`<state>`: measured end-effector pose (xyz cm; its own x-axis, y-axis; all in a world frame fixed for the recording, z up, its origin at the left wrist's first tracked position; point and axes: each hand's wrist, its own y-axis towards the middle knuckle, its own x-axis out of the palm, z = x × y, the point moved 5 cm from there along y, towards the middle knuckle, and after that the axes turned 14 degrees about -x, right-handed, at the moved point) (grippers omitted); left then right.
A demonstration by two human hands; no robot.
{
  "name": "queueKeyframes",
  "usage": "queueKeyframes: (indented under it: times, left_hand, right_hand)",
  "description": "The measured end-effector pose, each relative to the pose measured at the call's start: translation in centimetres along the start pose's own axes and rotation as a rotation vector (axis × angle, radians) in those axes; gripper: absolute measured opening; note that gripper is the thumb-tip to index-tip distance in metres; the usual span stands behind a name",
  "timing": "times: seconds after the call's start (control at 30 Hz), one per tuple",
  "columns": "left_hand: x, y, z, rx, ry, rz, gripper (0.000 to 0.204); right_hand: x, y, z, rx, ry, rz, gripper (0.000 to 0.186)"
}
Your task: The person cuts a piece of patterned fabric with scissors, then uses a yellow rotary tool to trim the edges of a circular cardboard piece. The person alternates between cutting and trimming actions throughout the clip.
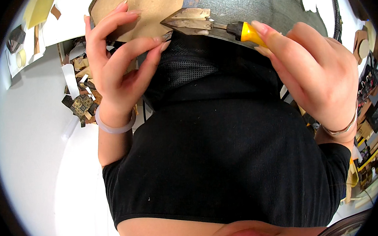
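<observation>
My right hand (319,68) grips a hand tool by its yellow-and-black handle (251,33). A thin metal shaft joins the handle to a pointed, arrow-shaped metal head (190,21), which looks stained. The head's tip points left and reaches the edge of a tan sheet (149,11). My left hand (117,62) has thumb and index finger pinched together at the near edge of this sheet. Beside those fingertips shows a small bit of dark patterned material (167,35); the other fingers are raised and bent over the sheet. What lies between the pinched fingertips is mostly hidden.
Under the tan sheet is a grey worktop (260,5) with a curved near edge. Many scraps (82,104) lie low at the left, past a white panel (29,96). A tape roll (21,58) is at the far left. More cluttered materials (370,108) fill the right side.
</observation>
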<state>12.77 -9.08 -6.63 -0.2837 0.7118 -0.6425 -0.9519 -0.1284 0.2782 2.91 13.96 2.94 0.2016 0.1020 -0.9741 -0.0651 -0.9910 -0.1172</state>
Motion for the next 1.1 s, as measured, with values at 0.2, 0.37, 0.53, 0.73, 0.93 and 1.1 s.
queueKeyframes:
  times: [0.2,0.37,0.53,0.73,0.93,1.1]
  left_hand:
    - [-0.3,0.1,0.4,-0.048,0.032,-0.049,0.018]
    - [-0.2,0.0,0.1,-0.022,0.005,0.006,0.025]
    - [-0.3,0.4,0.4,-0.056,0.029,-0.019,0.034]
    - [-0.2,0.2,-0.1,-0.082,-0.005,-0.008,0.049]
    - [0.1,0.3,-0.2,-0.067,0.018,0.028,0.051]
    - [-0.4,0.7,0.5,-0.066,0.104,0.029,0.049]
  right_hand:
    - [-0.1,1.5,0.4,0.094,0.029,0.084,0.036]
    - [-0.1,0.0,0.8,0.112,0.095,0.110,0.034]
    - [0.1,-0.7,0.2,0.031,0.061,0.077,0.043]
    - [0.2,0.3,0.1,0.056,0.026,0.035,0.049]
    - [-0.7,0.1,0.2,0.171,0.093,0.125,0.041]
    - [-0.2,-0.7,0.2,0.257,0.082,0.178,0.036]
